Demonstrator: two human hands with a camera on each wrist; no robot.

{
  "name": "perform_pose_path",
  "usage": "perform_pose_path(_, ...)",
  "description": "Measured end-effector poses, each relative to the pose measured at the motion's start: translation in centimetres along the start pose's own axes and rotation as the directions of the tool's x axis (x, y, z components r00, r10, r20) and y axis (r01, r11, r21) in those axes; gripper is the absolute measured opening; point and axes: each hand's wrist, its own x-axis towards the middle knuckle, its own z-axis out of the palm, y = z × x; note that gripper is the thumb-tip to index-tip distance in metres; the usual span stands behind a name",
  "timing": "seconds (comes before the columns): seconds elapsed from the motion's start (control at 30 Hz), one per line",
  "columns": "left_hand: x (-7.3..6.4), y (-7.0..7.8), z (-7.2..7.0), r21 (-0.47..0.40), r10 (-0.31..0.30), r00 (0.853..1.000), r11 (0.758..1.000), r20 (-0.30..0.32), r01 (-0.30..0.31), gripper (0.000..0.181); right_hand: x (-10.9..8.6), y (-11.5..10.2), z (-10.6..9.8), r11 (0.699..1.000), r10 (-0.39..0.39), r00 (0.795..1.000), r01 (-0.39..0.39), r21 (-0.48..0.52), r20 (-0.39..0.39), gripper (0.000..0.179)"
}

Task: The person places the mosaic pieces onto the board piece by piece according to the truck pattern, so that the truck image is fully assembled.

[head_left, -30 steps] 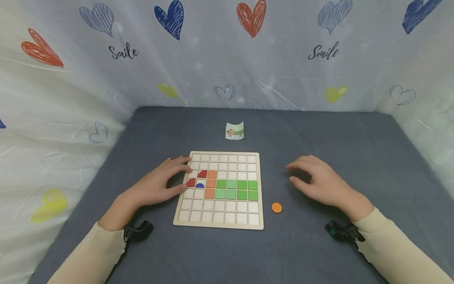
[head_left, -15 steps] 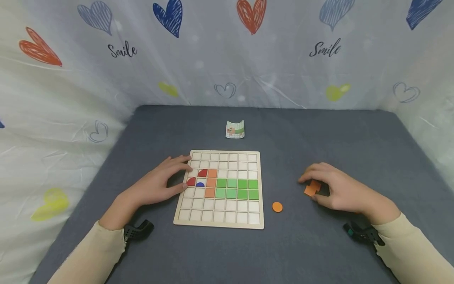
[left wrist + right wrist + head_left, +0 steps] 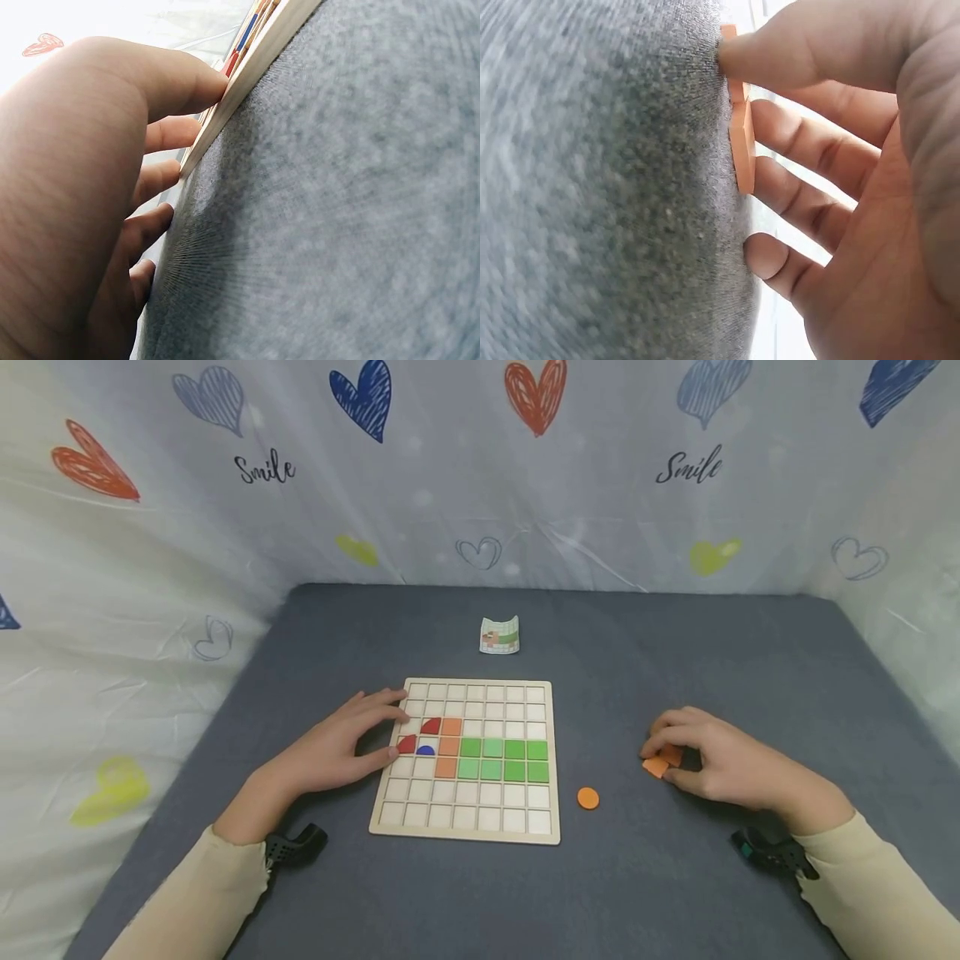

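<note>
A wooden grid board [image 3: 465, 838] lies on the dark grey table, its left edge touched by the extended fingers and thumb of my left hand [image 3: 337, 747]. In its cells sit green tiles [image 3: 515, 772], salmon tiles [image 3: 448, 746], red quarter-round tiles [image 3: 431, 727] and a blue half-round tile [image 3: 425, 750]. To the right, my right hand [image 3: 712, 760] curls over orange tiles [image 3: 656, 767] on the table. The right wrist view has the thumb and fingers on two orange tiles [image 3: 742, 146] lying against the cloth; the index fingertip is hidden there.
An orange disc [image 3: 588, 798] lies between the board and the right hand. Behind the board stands a small curved pattern card [image 3: 499, 636] with a printed coloured grid. A white curtain [image 3: 420, 502] with hearts hangs behind the table and along its sides.
My right hand has moved right and toward me, onto the orange tiles, which have since turned slightly under the fingers. The left hand stays at the board's edge.
</note>
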Motion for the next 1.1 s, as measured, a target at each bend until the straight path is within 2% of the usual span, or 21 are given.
perform_pose_path(0.2,0.0,0.1,0.0,-0.003,-0.006,1.000,1.000,0.004,0.006,0.050,0.2,0.1,0.5,0.998,0.062,0.998,-0.062,0.004,-0.018,0.038)
perform_pose_path(0.37,0.0,0.1,0.0,-0.005,-0.002,1.000,1.000,-0.002,0.002,0.049,0.2,0.2,0.7,0.997,0.076,0.996,-0.076,0.003,-0.054,0.037)
perform_pose_path(0.63,0.1,0.0,0.1,0.003,0.000,1.000,1.000,-0.003,0.000,0.050,0.4,0.3,1.1,0.993,0.118,0.990,-0.116,0.038,-0.071,0.036)
perform_pose_path(0.87,0.2,0.1,0.1,-0.011,0.012,1.000,1.000,0.003,-0.012,0.052,1.0,0.2,1.7,0.996,0.087,0.987,-0.087,0.013,-0.134,0.027)
perform_pose_path(1.1,0.0,-0.1,0.0,-0.002,0.003,1.000,1.000,-0.003,-0.003,0.050,2.6,-0.2,2.5,0.998,0.064,0.982,-0.065,0.002,-0.177,0.020)
